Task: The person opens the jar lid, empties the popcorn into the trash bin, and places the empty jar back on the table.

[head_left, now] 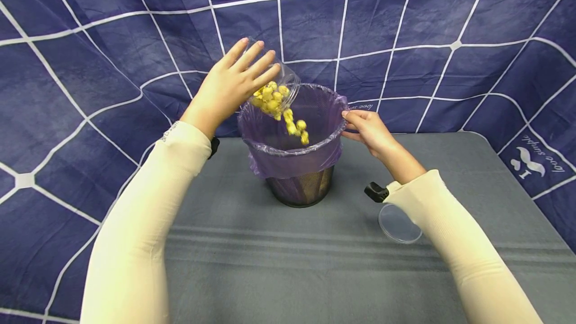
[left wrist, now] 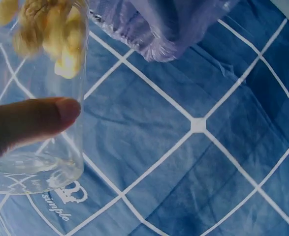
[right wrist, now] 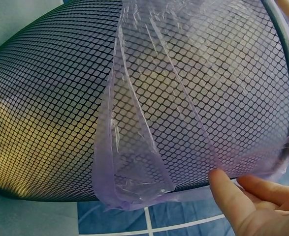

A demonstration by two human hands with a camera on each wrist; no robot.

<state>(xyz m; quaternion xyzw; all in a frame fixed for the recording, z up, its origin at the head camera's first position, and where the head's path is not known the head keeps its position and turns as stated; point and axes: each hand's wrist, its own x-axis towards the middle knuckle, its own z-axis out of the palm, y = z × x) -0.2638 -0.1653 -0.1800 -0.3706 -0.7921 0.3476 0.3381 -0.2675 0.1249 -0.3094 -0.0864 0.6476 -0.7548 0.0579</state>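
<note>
Yellow popcorn [head_left: 272,98] | falling from tipped jar [head_left: 288,75] | between both hands [head_left: 234,79] [head_left: 366,130]

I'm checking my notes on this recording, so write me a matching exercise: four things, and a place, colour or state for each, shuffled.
1. Jar
2. Lid
3. Bag
4. Right hand

A. Lies on the table
B. Holds the bin at the top
C. Tipped, yellow pieces spilling out
D. Purple, lining the bin

Pairs: 1-C, 2-A, 3-D, 4-B
</note>
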